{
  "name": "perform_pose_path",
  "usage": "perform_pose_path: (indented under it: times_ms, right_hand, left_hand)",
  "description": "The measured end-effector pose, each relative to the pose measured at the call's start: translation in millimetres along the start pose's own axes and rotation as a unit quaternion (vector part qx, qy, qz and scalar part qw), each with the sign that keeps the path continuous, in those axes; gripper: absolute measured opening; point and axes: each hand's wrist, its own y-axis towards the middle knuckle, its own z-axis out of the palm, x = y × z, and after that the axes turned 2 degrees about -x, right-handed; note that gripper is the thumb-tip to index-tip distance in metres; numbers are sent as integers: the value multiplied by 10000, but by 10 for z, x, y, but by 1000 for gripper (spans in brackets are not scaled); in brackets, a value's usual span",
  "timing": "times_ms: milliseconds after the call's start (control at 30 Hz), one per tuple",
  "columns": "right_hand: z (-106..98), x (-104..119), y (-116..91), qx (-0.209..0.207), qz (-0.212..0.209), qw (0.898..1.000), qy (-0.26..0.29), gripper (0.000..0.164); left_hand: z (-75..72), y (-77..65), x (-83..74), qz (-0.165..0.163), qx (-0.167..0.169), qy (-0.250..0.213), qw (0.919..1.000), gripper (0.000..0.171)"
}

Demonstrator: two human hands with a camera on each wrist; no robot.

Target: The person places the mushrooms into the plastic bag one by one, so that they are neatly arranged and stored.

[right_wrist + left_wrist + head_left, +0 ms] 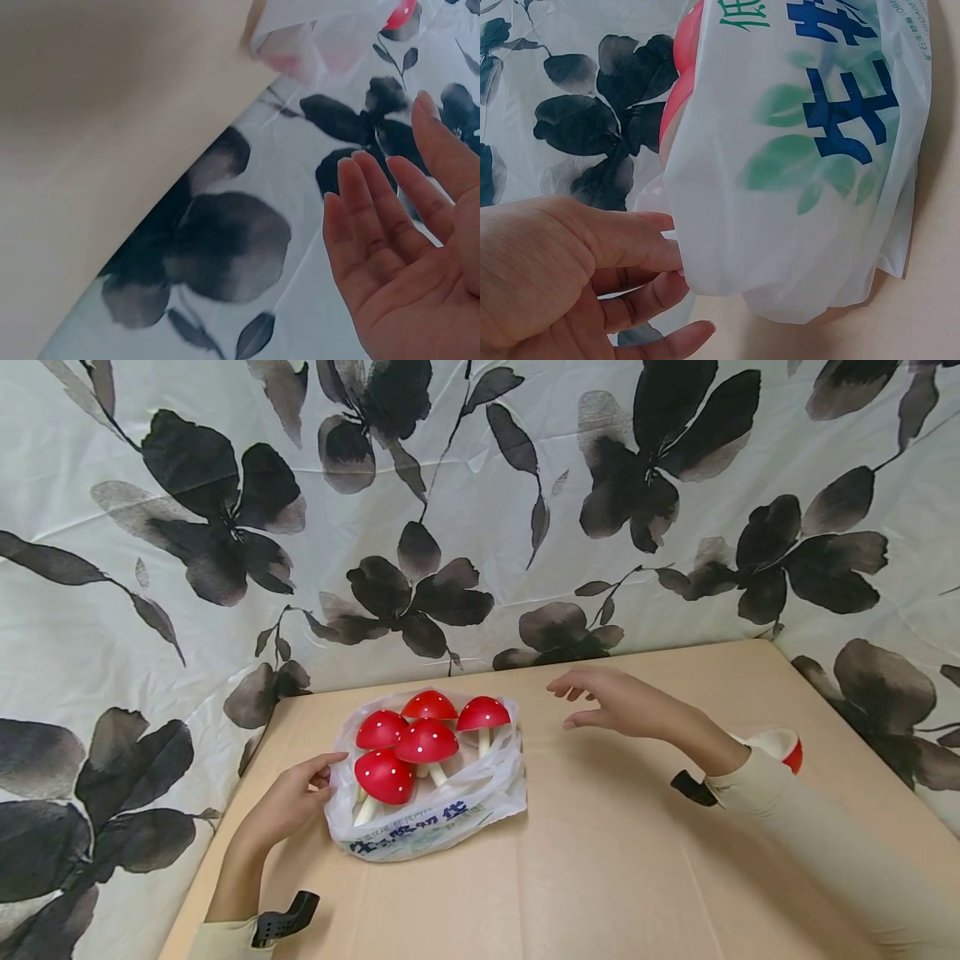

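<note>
A white plastic bag (491,797) with blue and green print lies on the table, its mouth open upward. Several toy mushrooms (427,741) with red, white-dotted caps and pale stems stand or lean inside it. At the bag's left rim, my left hand (288,806) pinches the plastic between thumb and fingers; the left wrist view shows the fingertips (671,255) at the bag's edge. My right hand (618,703) hovers over the table to the right of the bag, apart from it. Its fingers are relaxed and hold nothing, as the right wrist view shows.
Partly hidden behind my right forearm is a round white and red object (783,747), its kind unclear. The light wooden table (600,877) ends at the back against a white cloth (525,518) with dark flowers. Black straps (693,787) sit at both wrists.
</note>
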Motion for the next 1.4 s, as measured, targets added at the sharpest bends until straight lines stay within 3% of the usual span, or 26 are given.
perform_pose_path:
  times_ms: [267,733,1033,1400]
  right_hand:
    - [-187,-196,-317,43,243,9996,119,50]
    - [-446,-595,-726,724,677,9936,-539,33]
    - [-468,-808,-839,788,609,9917,-816,36]
    - [-477,-965,-965,1383,1231,9798,-762,49]
  left_hand:
    - [-10,5,23,10,4,-67,10000,48]
    - [-20,-3,49,64,-36,-109,9999,48]
    - [0,-18,22,156,-167,-201,9995,47]
    - [20,-19,49,125,-152,-133,9997,47]
